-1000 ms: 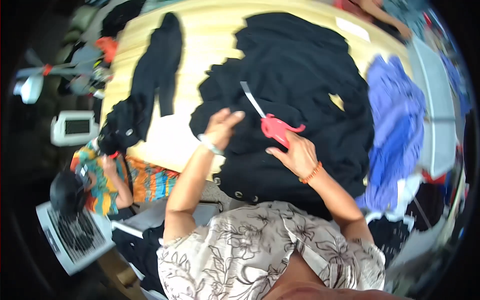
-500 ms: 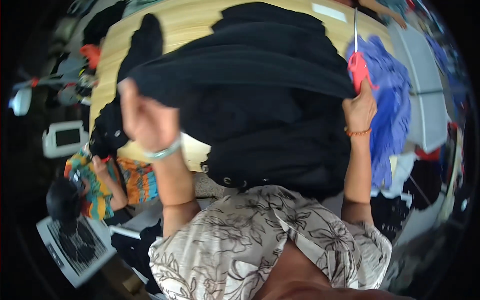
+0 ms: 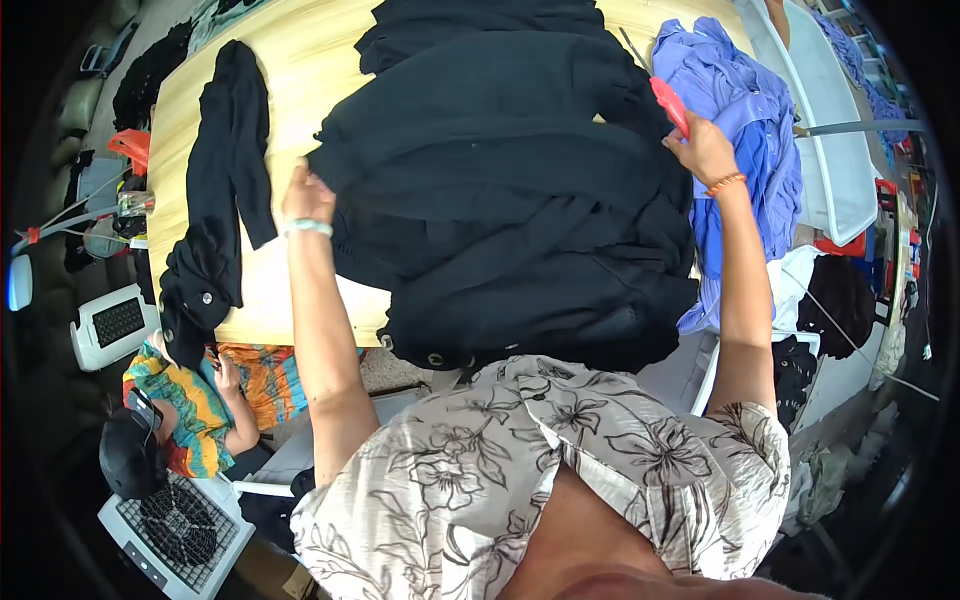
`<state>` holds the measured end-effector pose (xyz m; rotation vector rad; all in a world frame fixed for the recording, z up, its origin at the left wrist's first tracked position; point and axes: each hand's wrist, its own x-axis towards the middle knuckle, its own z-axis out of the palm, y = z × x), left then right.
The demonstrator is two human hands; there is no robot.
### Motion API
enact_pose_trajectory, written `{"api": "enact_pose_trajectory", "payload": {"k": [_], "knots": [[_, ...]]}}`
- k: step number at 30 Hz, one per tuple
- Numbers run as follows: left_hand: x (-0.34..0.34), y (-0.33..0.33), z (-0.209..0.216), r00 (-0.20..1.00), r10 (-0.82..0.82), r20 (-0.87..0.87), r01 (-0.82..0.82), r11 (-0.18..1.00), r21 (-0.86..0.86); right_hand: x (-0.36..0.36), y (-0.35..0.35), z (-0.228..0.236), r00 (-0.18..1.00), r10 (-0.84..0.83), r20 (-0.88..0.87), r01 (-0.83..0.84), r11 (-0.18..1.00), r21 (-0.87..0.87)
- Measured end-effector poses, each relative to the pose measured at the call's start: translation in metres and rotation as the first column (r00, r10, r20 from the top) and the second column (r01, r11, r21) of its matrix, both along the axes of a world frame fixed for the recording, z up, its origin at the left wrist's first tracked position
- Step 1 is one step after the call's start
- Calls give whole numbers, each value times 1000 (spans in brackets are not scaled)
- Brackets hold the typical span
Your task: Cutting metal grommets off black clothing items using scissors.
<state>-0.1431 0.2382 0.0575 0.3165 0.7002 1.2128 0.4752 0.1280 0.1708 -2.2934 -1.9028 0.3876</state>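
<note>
A black garment lies spread in layers across the table, with metal eyelets near its front edge. At its left edge is my left hand, fingers loosely bent, thumb apart, gripping nothing that I can see. On the right side my right hand is closed round the red handle of a pair of scissors. Their thin blade points away to the far left, over the garment's edge. The fingertips of that hand are beside the black cloth; whether they also pinch it is hidden.
Another long black garment lies on the table's left side. Crumpled blue-violet clothing is heaped at the right, next to a pale plastic bin. A person in a colourful shirt sits at the lower left, near a white fan.
The black cloth has come down flatter on the table. My left hand has lowered to its left edge; my right hand has moved slightly left and farther away, and the scissors now tilt left.
</note>
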Motion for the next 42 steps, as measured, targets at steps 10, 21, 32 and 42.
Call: {"api": "enact_pose_trajectory", "payload": {"k": [10, 21, 32, 42], "knots": [[118, 2, -9, 439, 108, -892, -13, 993, 114, -42, -34, -40, 999, -25, -36, 27, 997, 71], [144, 47, 7, -353, 648, -675, 708, 656, 260, -57, 6, -108, 999, -12, 37, 8, 995, 103], [52, -26, 88, 479, -177, -860, 542, 830, 131, 10, -51, -10, 826, 0, -564, 44, 997, 65], [42, -8, 0, -76, -2, -997, 465, 885, -37, -2, -36, -37, 989, 15, 145, -8, 998, -55]]}}
